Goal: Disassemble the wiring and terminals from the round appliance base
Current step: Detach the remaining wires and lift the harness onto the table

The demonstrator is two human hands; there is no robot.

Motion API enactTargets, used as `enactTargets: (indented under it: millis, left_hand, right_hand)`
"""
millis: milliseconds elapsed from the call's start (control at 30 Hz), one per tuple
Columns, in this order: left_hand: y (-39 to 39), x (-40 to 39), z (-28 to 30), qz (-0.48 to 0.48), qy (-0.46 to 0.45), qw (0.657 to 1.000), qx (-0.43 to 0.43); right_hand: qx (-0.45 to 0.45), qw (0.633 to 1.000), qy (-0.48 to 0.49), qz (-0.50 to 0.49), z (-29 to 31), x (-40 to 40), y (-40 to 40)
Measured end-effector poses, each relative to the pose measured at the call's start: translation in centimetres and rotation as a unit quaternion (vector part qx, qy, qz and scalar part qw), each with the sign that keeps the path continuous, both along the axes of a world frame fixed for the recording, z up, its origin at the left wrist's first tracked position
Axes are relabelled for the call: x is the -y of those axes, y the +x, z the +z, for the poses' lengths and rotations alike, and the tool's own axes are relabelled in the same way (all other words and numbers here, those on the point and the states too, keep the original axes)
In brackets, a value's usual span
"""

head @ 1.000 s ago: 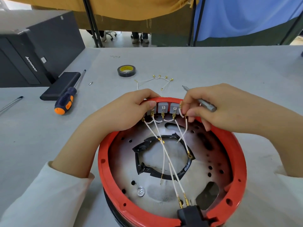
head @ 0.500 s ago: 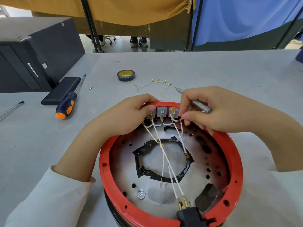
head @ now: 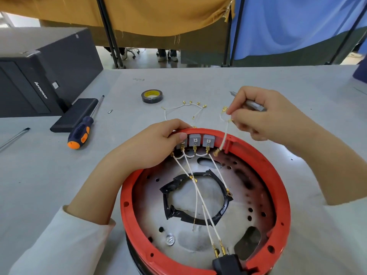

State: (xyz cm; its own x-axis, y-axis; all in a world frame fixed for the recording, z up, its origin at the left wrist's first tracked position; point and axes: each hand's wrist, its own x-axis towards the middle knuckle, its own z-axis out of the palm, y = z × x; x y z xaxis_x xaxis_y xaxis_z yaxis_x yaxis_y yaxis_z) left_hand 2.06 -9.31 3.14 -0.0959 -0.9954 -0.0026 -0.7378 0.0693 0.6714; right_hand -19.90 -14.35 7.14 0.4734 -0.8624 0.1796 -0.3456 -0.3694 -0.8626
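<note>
Pinched between the thumb and fingertips of the right hand (head: 264,114), a short white wire (head: 225,133) hung lifted over the far right of the base's rim, its brass terminal dangling just inside; a slim grey tool (head: 253,105) lay tucked under the same curled fingers. Nearest the camera, a black plug block (head: 228,263) sat in the near rim of the round red appliance base (head: 131,225), which stood at the near middle of the grey table (head: 49,175). Two brass terminals entered that block, and long white wires (head: 200,199) ran from them across the perforated metal plate (head: 238,207), over a ring of black tape (head: 168,201), to the far rim. There three grey terminal blocks (head: 193,138) stood side by side, with short white loops joining their brass tabs. The left hand (head: 151,147) curled over the far left rim, its fingers gripping the red edge and the thumb lying against the leftmost grey block. Beyond the base a loose harness of white wire with brass ends (head: 185,108) lay on the table, well apart from it. Farther left lay a blue and orange screwdriver (head: 81,133) beside a flat black slab (head: 74,114). A roll of black tape (head: 152,96) sat farther off, and a black computer case (head: 39,76) stood at the far left.
</note>
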Motion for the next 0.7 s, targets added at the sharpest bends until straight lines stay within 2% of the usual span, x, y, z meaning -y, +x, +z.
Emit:
enactTargets:
  millis: [100,167,267,367,533,700]
  left_hand:
    - [0.0,-0.1,0.0,0.002,0.004,1.000,-0.004]
    - [-0.1,-0.1,0.0,0.001,0.006,1.000,-0.008]
    - [-0.1,-0.2,0.1,-0.001,0.005,1.000,-0.014]
    - [-0.2,-0.2,0.2,-0.003,0.002,1.000,-0.012]
    - [-0.2,-0.1,0.2,-0.003,0.006,1.000,-0.016]
    - [-0.2,-0.1,0.2,-0.005,0.003,1.000,-0.013]
  right_hand:
    - [0.106,0.989,0.087,-0.061,-1.5,2.4,1.5]
    - [0.101,0.982,0.135,-0.090,-2.6,4.3,2.7]
    - [0.041,0.978,0.176,-0.100,-4.4,6.9,4.1]
    - [0.018,0.977,0.180,-0.113,-6.1,8.8,5.1]
    - [0.060,0.969,0.183,-0.153,-7.7,10.7,5.9]
    - [0.012,0.974,0.151,-0.170,-8.4,10.8,6.0]
